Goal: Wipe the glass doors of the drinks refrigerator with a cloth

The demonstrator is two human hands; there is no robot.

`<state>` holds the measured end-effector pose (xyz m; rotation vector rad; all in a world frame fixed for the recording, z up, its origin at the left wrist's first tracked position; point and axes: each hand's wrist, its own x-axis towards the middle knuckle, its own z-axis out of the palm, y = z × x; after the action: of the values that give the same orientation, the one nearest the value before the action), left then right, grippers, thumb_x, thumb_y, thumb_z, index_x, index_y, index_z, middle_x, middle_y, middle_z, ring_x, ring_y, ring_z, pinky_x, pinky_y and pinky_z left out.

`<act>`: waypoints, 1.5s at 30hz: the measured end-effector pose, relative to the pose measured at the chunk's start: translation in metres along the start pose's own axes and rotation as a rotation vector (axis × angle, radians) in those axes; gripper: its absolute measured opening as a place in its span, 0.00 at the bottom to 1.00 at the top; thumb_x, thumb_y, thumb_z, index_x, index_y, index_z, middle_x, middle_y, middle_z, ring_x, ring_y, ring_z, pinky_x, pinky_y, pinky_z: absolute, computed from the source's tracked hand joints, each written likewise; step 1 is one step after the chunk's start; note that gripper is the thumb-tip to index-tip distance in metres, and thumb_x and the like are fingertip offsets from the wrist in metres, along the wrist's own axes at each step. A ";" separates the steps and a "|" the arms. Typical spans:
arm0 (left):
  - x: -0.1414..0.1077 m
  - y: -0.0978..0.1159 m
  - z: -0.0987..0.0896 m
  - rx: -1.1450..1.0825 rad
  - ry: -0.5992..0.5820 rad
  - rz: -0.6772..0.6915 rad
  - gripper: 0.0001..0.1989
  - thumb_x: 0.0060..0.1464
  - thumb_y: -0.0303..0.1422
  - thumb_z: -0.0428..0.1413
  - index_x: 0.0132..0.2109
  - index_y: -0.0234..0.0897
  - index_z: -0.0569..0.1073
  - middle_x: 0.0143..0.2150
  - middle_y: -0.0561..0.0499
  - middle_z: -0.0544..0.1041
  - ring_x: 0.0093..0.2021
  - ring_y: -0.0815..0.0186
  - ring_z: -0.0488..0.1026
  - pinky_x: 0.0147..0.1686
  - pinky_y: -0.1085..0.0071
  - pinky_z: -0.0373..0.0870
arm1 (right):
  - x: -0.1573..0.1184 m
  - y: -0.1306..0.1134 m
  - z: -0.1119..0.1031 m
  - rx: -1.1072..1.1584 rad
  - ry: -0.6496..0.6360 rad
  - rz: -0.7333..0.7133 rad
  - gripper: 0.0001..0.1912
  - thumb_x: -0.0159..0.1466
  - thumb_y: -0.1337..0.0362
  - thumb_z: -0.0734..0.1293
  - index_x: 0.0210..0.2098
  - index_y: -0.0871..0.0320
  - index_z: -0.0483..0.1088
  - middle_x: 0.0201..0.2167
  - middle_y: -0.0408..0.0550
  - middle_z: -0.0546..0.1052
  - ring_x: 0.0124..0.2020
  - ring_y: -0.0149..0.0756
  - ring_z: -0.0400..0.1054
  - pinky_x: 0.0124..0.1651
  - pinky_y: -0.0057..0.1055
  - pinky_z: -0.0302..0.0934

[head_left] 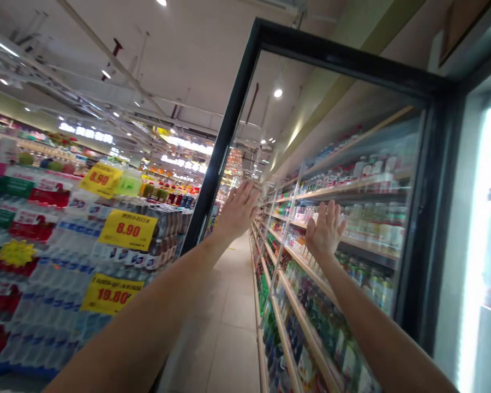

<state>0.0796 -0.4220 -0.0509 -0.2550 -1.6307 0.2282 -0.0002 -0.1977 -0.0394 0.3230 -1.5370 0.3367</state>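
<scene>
A glass door (335, 65) with a black frame stands swung out from a lit cooler (470, 229) on the right. My left hand (239, 210) is raised in front of the glass, palm toward it, with its fingers stretched out and nothing held. Further right, my right hand (326, 229) is also up at the glass, its fingers spread and nothing in it. Whether either palm touches the pane cannot be made out. Shelves of bottles (303, 295) show in the glass behind both hands.
Stacked packs of bottled drinks (61, 262) with yellow price signs (127, 229) fill the left side. A tiled aisle floor (225, 327) runs between the stacks and the door. Lights and pipes hang from the ceiling.
</scene>
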 end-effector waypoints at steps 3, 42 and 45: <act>-0.013 0.006 0.002 -0.035 -0.014 0.196 0.21 0.59 0.33 0.46 0.59 0.37 0.60 0.65 0.41 0.55 0.67 0.58 0.44 0.61 0.57 0.50 | 0.000 0.000 0.000 -0.001 -0.002 0.002 0.28 0.64 0.58 0.52 0.62 0.61 0.51 0.64 0.59 0.52 0.66 0.47 0.42 0.61 0.56 0.40; 0.020 0.049 0.013 -0.136 -0.087 0.461 0.20 0.60 0.35 0.46 0.58 0.39 0.63 0.64 0.46 0.58 0.65 0.62 0.51 0.62 0.59 0.49 | -0.001 0.026 -0.008 -0.049 -0.096 -0.157 0.27 0.66 0.59 0.50 0.63 0.57 0.49 0.65 0.53 0.52 0.66 0.41 0.41 0.62 0.48 0.41; 0.029 0.049 0.012 -0.097 -0.041 0.212 0.21 0.59 0.33 0.46 0.59 0.36 0.61 0.64 0.42 0.56 0.66 0.58 0.48 0.62 0.56 0.49 | -0.003 0.038 -0.010 -0.077 -0.109 -0.250 0.27 0.65 0.59 0.50 0.63 0.57 0.49 0.65 0.52 0.51 0.66 0.40 0.41 0.63 0.45 0.40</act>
<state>0.0674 -0.3666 -0.0392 -0.5013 -1.6575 0.3179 -0.0064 -0.1585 -0.0426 0.4735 -1.5908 0.0640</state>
